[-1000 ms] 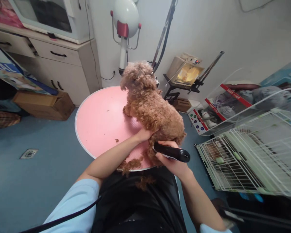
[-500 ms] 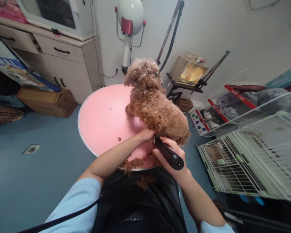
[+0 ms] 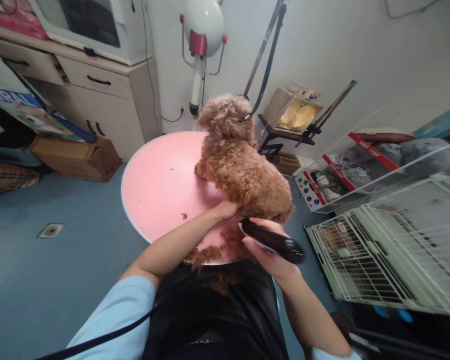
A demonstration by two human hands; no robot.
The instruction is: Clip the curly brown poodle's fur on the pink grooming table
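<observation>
A curly brown dog [image 3: 247,175] is on the round pink grooming table [image 3: 157,175], its rump toward me and its head turned to the far left. My left hand [image 3: 228,209] reaches under the dog's near side; its fingers are hidden in the fur, so their grip does not show. In my right hand [image 3: 266,250] is a black hair clipper [image 3: 272,240], the fingers closed round its body and the head end pointing left, near the dog's hindquarters. Cut brown fur [image 3: 206,255] lies in a clump at the table's near edge.
A dark lead [image 3: 268,65] runs from a slanted pole to the dog's neck. Behind the table stands a white dryer [image 3: 202,30]. Wire cages [image 3: 382,250] are at the right, a cardboard box [image 3: 78,156] and cabinets [image 3: 105,110] at the left. More fur lies on my black apron [image 3: 217,320].
The clipper has swung in my right hand, its rear end moving to the right. The dog's head has turned further away from me. My left hand stays nearly in place.
</observation>
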